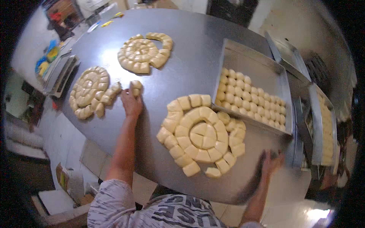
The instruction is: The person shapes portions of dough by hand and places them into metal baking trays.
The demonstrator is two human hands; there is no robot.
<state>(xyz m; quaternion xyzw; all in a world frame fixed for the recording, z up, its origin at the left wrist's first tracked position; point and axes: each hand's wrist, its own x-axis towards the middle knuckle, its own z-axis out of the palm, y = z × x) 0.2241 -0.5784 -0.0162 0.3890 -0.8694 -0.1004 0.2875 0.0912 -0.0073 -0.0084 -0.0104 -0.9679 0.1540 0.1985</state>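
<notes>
My left hand [132,102] reaches across the metal table, its fingers closed against a small piece of dough [136,86]. That piece lies apart from the left dough round [90,91], which is cut into many chunks in a spiral. My right hand [272,161] is over the table's right side, slightly blurred, fingers apart and holding nothing. Between my arms lies a larger dough round [203,136], cut into wedges and rings of chunks, its outer pieces loosened. A third cut round [140,54] rests farther back, with a gap in its outer ring.
A deep metal tray [255,64] at the right holds rows of dough balls [247,97]. More trays [323,125] stand beyond the table's right edge. A grey boxy device [64,76] sits by the left edge. Small yellow items [107,23] lie at the far left corner.
</notes>
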